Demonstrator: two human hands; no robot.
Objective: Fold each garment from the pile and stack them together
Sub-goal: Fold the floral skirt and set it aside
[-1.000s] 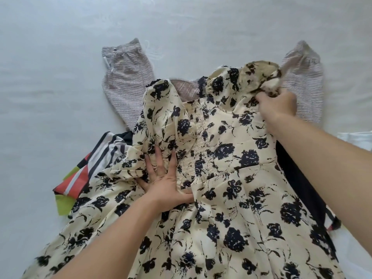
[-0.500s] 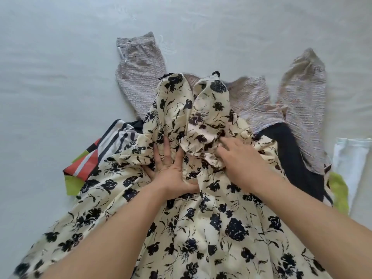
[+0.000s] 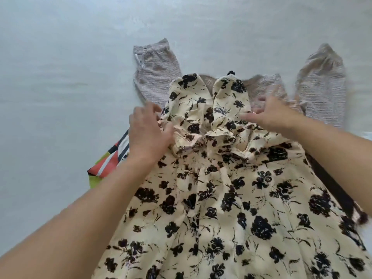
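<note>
Head view, looking down. A cream dress with black floral print (image 3: 231, 198) lies spread across the middle of a pale grey surface (image 3: 60, 77), its skirt fanning toward me and its bodice pointing away. The two upper bodice panels are turned in toward the centre line, and a gathered ruffle runs across below them.

My left hand (image 3: 148, 133) rests at the left edge of the bodice, fingers apart and loosely bent, the fingertips touching the cloth; I cannot tell whether any fabric is pinched. My right hand (image 3: 270, 115) lies at the right edge of the bodice, fingers spread and nearly straight, the thumb pressing on the ruffle; motion blur softens its fingertips.

Beneath the dress, a beige textured garment (image 3: 157, 75) shows beyond the bodice, one part to the left, another far right. A striped garment in red, white, black and lime (image 3: 112, 160) protrudes at the left edge, under my left forearm. A dark garment (image 3: 330, 182) shows along the right side of the skirt.
</note>
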